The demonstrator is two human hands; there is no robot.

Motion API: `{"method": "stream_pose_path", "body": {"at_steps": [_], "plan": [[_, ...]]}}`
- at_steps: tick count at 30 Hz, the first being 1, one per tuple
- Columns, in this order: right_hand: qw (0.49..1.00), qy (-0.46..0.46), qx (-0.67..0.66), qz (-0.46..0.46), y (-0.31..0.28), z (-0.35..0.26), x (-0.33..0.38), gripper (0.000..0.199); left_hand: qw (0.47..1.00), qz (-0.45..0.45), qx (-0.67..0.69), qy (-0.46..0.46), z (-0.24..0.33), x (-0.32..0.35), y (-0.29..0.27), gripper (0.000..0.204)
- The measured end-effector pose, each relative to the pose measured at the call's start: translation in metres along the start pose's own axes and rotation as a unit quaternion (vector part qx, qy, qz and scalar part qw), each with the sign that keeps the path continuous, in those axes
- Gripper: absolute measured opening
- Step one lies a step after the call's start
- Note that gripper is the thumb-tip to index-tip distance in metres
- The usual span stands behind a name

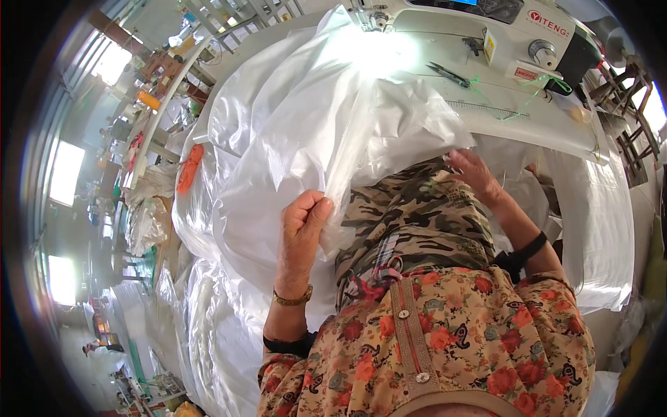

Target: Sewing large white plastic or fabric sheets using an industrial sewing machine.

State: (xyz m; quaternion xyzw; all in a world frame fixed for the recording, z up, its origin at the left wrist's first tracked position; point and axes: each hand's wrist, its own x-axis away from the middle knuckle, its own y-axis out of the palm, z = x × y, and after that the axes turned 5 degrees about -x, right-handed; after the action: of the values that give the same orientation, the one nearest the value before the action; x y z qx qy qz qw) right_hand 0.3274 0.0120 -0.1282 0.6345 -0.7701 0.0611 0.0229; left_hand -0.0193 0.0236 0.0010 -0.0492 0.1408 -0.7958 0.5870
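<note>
Both my hands are on the big white woven sack (306,118), which spills from the sewing machine (486,28) across the tabletop (528,125) and down into my lap. My left hand (302,222) is closed in a fist, pinching a folded edge of the sack between thumb and curled fingers. My right hand (476,174) lies spread on the far edge, fingertips pressing it near the tabletop's rim. I judge the stuff light but bulky, crinkly and slick, so it would slide if held flat; a bunched fold or hemmed edge gives the surest hold. Scissors (448,73) and green thread (528,90) lie near the machine, apart from my hands.
</note>
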Motion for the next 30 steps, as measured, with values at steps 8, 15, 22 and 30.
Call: {"method": "stream_pose_path", "body": {"at_steps": [8,15,22,30], "plan": [[0.968,-0.239,-0.055,0.047,0.059,-0.062,0.033,0.017,0.996,-0.024,0.065,-0.051,0.001,0.001,-0.001,0.012],[0.849,-0.456,0.266,-0.022,0.096,-0.114,0.041,0.018,0.986,-0.110,0.087,-0.092,0.016,0.000,0.013,0.020],[0.775,-0.545,0.317,-0.035,0.114,-0.104,0.026,0.030,0.983,-0.108,0.112,-0.099,0.013,0.002,0.010,0.039],[0.780,-0.578,0.235,-0.049,0.122,-0.108,0.023,0.029,0.987,-0.126,0.055,-0.081,0.021,0.001,0.008,0.045]]}}
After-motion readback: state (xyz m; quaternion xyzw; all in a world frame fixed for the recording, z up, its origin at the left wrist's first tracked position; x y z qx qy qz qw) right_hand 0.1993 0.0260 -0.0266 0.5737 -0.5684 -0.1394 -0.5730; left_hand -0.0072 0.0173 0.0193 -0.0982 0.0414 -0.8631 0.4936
